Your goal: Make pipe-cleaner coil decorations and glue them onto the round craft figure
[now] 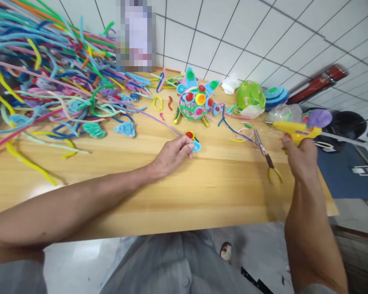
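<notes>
Pinching light-blue pipe-cleaner disc [196, 146] in left hand [170, 157], partly hidden by fingertips [190, 151]. Gripping yellow glue gun [301, 130] in right hand [303, 158], with handle covered.

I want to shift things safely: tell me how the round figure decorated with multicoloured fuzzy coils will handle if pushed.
The round figure is probably light, as its body looks translucent. It may rock, being rounded above short yellow legs. Its blue-and-green fuzzy points would likely bend.
</notes>
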The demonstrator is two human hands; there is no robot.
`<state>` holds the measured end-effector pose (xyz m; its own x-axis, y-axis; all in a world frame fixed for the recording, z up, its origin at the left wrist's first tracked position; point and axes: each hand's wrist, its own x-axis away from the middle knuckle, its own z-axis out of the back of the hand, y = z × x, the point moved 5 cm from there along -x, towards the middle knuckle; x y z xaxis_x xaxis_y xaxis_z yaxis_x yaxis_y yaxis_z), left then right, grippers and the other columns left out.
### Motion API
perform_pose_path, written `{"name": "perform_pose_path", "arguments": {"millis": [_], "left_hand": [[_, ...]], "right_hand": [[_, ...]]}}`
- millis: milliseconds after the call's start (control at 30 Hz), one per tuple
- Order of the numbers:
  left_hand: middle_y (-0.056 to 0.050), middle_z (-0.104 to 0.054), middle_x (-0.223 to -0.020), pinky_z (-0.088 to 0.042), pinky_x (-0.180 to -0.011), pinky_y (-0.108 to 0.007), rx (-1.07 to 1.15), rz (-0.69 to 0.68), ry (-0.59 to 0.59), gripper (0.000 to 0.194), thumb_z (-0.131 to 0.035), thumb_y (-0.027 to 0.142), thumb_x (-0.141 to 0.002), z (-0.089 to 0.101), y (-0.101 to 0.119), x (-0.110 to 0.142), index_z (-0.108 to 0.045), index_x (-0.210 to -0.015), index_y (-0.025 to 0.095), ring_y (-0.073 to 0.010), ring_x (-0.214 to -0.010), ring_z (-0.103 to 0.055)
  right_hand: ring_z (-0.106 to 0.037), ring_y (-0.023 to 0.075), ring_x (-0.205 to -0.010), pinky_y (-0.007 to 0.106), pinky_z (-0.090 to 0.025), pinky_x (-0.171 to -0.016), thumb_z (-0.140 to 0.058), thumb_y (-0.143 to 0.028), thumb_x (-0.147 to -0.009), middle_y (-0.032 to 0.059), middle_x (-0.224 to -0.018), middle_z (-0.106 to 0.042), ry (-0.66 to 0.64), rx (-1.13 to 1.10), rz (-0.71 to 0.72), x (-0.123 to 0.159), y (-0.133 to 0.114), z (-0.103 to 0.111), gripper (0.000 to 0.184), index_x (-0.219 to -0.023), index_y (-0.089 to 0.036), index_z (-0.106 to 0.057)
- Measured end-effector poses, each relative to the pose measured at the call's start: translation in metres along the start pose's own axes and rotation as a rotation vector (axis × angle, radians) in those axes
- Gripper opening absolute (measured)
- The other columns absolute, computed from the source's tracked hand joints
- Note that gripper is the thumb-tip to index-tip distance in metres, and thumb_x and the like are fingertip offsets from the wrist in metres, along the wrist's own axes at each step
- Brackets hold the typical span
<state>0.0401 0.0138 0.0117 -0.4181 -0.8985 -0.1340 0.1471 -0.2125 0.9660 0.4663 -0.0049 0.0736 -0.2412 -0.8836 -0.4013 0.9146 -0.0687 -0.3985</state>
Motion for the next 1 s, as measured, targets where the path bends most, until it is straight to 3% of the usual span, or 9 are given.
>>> {"name": "perform_pose_path", "arguments": {"millis": [100, 200, 267, 333, 600, 800, 1000], "left_hand": [[0.001, -0.064, -0.075, -0.041, -0.068, -0.027, -0.019, -0.005, -0.007, 0.028, -0.05, 0.039, -0.101, 0.001, -0.001, 0.0, -0.057, -0.081, 0.02, -0.0143, -0.069, -0.055], [0.001, -0.063, -0.073, -0.041, -0.066, -0.026, -0.058, -0.02, 0.002, 0.029, -0.05, 0.037, -0.101, 0.002, -0.002, -0.001, -0.058, -0.08, 0.02, -0.0139, -0.067, -0.055], [0.001, -0.063, -0.072, -0.041, -0.066, -0.026, -0.076, -0.04, 0.0, 0.027, -0.05, 0.034, -0.101, 0.002, -0.001, -0.001, -0.057, -0.079, 0.02, -0.0131, -0.066, -0.055], [0.002, -0.063, -0.072, -0.042, -0.066, -0.025, -0.085, -0.058, -0.014, 0.024, -0.051, 0.03, -0.101, 0.001, -0.001, -0.001, -0.056, -0.079, 0.02, -0.0125, -0.065, -0.055], [0.002, -0.064, -0.072, -0.043, -0.065, -0.025, -0.117, -0.04, -0.061, 0.02, -0.052, 0.028, -0.101, 0.0, -0.003, -0.002, -0.061, -0.086, 0.02, -0.0127, -0.065, -0.057], [0.002, -0.063, -0.074, -0.043, -0.066, -0.025, -0.119, -0.05, -0.083, 0.02, -0.051, 0.029, -0.101, -0.001, 0.0, -0.002, -0.061, -0.086, 0.02, -0.013, -0.066, -0.057], [0.002, -0.061, -0.072, -0.041, -0.065, -0.025, -0.126, -0.024, -0.106, 0.021, -0.05, 0.03, -0.101, -0.001, -0.001, -0.002, -0.061, -0.086, 0.02, -0.0126, -0.065, -0.056]], "right_hand": [[-0.07, 0.0309, -0.081, 0.046, -0.053, -0.07, -0.082, -0.054, -0.068, 0.0122, -0.087, -0.073, 0.092, 0.02, -0.107, 0.003, -0.076, -0.005, 0.039, -0.086, -0.023, -0.067], [-0.069, 0.0262, -0.072, 0.043, -0.055, -0.068, -0.086, -0.053, -0.062, 0.0093, -0.081, -0.074, 0.062, -0.077, -0.022, 0.004, -0.144, -0.028, 0.042, -0.078, -0.022, -0.064], [-0.065, 0.0226, -0.063, 0.04, -0.054, -0.064, -0.081, -0.053, -0.067, 0.0051, -0.071, -0.07, -0.013, -0.067, 0.04, 0.006, -0.167, -0.047, 0.037, -0.073, -0.024, -0.06], [-0.062, 0.0211, -0.059, 0.038, -0.053, -0.062, -0.076, -0.052, -0.072, 0.0027, -0.065, -0.066, -0.05, -0.027, 0.103, 0.008, -0.172, -0.061, 0.033, -0.071, -0.025, -0.057], [-0.057, 0.0212, -0.059, 0.036, -0.048, -0.06, -0.066, -0.041, -0.075, 0.0022, -0.059, -0.058, -0.16, 0.098, 0.222, 0.018, -0.147, -0.086, 0.023, -0.065, -0.026, -0.051], [-0.065, 0.0262, -0.073, 0.034, -0.05, -0.064, -0.061, -0.038, -0.076, 0.0063, -0.074, -0.068, -0.199, 0.112, 0.267, 0.023, -0.154, -0.09, 0.015, -0.082, -0.023, -0.063], [-0.064, 0.0263, -0.073, 0.036, -0.05, -0.065, -0.063, -0.031, -0.073, 0.0073, -0.075, -0.069, -0.186, 0.144, 0.272, 0.023, -0.151, -0.089, 0.013, -0.082, -0.022, -0.067]]}}
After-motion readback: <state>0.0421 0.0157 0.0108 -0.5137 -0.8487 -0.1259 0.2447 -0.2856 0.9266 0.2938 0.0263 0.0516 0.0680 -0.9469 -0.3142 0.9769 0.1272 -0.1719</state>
